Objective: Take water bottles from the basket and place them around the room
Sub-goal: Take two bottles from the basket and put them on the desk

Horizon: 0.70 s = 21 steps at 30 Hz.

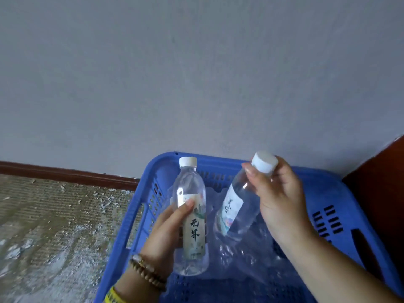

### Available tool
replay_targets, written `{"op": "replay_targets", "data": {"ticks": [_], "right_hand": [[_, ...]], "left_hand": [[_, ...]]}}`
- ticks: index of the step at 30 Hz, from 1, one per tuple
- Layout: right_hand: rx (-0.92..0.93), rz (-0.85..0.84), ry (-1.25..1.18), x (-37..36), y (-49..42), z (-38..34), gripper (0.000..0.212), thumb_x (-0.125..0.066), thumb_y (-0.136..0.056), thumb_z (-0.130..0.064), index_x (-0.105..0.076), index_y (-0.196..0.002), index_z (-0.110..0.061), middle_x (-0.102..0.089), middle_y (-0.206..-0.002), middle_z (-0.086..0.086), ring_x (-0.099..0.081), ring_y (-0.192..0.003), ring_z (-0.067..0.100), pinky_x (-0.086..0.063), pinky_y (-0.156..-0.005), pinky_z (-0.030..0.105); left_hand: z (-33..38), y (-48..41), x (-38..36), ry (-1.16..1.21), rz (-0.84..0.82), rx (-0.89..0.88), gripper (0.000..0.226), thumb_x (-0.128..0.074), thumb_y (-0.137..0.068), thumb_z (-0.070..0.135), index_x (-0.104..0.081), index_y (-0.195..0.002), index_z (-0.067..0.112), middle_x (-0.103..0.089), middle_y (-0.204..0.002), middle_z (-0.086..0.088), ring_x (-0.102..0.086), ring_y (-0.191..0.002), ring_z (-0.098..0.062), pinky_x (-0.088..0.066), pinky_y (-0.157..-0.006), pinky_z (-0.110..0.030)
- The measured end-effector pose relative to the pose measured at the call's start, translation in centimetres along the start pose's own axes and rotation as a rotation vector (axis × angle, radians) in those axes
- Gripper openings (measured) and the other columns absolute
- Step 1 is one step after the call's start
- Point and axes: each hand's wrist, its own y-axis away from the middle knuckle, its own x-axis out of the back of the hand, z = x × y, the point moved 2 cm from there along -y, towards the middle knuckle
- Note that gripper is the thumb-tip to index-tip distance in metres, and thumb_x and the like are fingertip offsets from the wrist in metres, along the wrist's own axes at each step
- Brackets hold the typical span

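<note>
left hand (162,234) wraps fingers + thumb round the labelled middle of the left water bottle (190,217), held upright, white cap up, over the basket's left side. right hand (278,194) pinches the right water bottle (235,206) at its neck just under the white cap, bottle tilted, base down toward the basket's middle. both are clear w/ printed labels. blue basket (328,193) sits below, clear plastic wrap (251,254) lying on its floor. bead bracelets (148,271) on left wrist. basket's far edge is against a grey wall (196,73); debris-strewn mat (54,226) to its left.
</note>
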Motion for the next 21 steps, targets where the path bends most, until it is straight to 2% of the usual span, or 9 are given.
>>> {"op": "replay_targets", "data": {"ticks": [2,6,8,9,11,13,16,18,21], "right_hand": [[-0.029,-0.029,0.056,-0.2,0.7,-2.8,0.022,-0.073,-0.066,-0.042,-0.067,-0.085,-0.034,-0.070,-0.076,-0.010,-0.061,-0.070,0.001,-0.049,-0.068,0.015],[-0.059,-0.127,0.144,-1.0,0.8,-11.0,0.024,-0.081,-0.070,-0.023,-0.065,-0.080,-0.038,-0.070,-0.074,-0.009,-0.057,-0.063,-0.003,-0.045,-0.061,0.009],[-0.032,-0.166,0.187,-2.1,0.5,-15.1,0.037,-0.082,-0.068,-0.011,-0.064,-0.077,-0.041,-0.068,-0.068,-0.013,-0.055,-0.060,-0.005,-0.042,-0.058,0.007],[-0.013,-0.189,0.213,-3.0,0.0,-17.6,0.035,-0.083,-0.067,-0.013,-0.063,-0.077,-0.041,-0.066,-0.065,-0.016,-0.055,-0.060,-0.005,-0.041,-0.058,0.006],[-0.009,-0.221,0.232,-5.1,-1.0,-23.5,0.025,-0.082,-0.066,-0.021,-0.063,-0.076,-0.035,-0.064,-0.066,-0.014,-0.054,-0.061,-0.003,-0.040,-0.058,0.007],[0.006,-0.247,0.218,-7.5,-2.2,-30.1,0.023,-0.081,-0.070,-0.014,-0.062,-0.073,-0.027,-0.065,-0.074,-0.009,-0.054,-0.063,-0.001,-0.040,-0.059,0.009],[0.091,-0.299,0.187,-12.3,-3.9,-40.3,0.021,-0.080,-0.072,-0.015,-0.061,-0.075,-0.025,-0.065,-0.080,-0.010,-0.054,-0.064,-0.001,-0.041,-0.060,0.009],[0.161,-0.336,0.147,-15.9,-4.3,-47.0,0.021,-0.081,-0.070,-0.022,-0.061,-0.074,-0.024,-0.065,-0.080,-0.012,-0.054,-0.064,-0.005,-0.041,-0.059,0.007],[0.236,-0.404,0.058,-21.4,-3.8,-56.4,0.017,-0.074,-0.064,-0.032,-0.060,-0.072,-0.025,-0.065,-0.070,-0.017,-0.056,-0.062,-0.005,-0.039,-0.056,0.004]], "left_hand": [[2.5,2.7,0.0,-0.004,0.067,0.038,0.053,-0.078,-0.055,0.049,-0.071,-0.097,0.016,-0.074,-0.080,-0.012,-0.070,-0.068,-0.025,-0.055,-0.060,-0.036],[9.7,9.1,0.6,0.029,0.115,0.062,0.039,-0.080,-0.062,0.028,-0.073,-0.100,0.020,-0.075,-0.094,-0.015,-0.072,-0.086,-0.034,-0.056,-0.077,-0.044],[13.7,12.0,0.9,0.017,0.166,0.036,0.034,-0.079,-0.065,0.024,-0.074,-0.098,0.020,-0.077,-0.091,-0.009,-0.074,-0.083,-0.025,-0.057,-0.064,-0.033],[16.2,13.5,1.2,0.002,0.201,0.018,0.036,-0.076,-0.064,0.025,-0.072,-0.099,0.021,-0.077,-0.089,-0.007,-0.074,-0.079,-0.023,-0.055,-0.061,-0.030],[22.2,16.9,1.8,-0.012,0.267,0.003,0.047,-0.083,-0.058,0.030,-0.068,-0.101,0.022,-0.077,-0.087,-0.010,-0.074,-0.079,-0.028,-0.055,-0.064,-0.037],[29.1,20.7,2.2,-0.025,0.315,-0.047,0.054,-0.083,-0.052,0.036,-0.066,-0.100,0.018,-0.076,-0.087,-0.015,-0.072,-0.080,-0.034,-0.056,-0.067,-0.041],[39.2,26.5,3.6,-0.010,0.374,-0.135,0.053,-0.082,-0.056,0.031,-0.063,-0.101,0.010,-0.071,-0.095,-0.022,-0.069,-0.085,-0.037,-0.053,-0.067,-0.039],[45.3,31.0,5.0,0.001,0.410,-0.189,0.050,-0.068,-0.062,0.036,-0.062,-0.103,0.009,-0.069,-0.099,-0.023,-0.068,-0.088,-0.038,-0.053,-0.067,-0.039],[53.5,38.5,7.5,-0.021,0.468,-0.269,0.050,-0.066,-0.061,0.038,-0.064,-0.103,0.011,-0.070,-0.099,-0.021,-0.069,-0.083,-0.034,-0.054,-0.056,-0.034]]}}
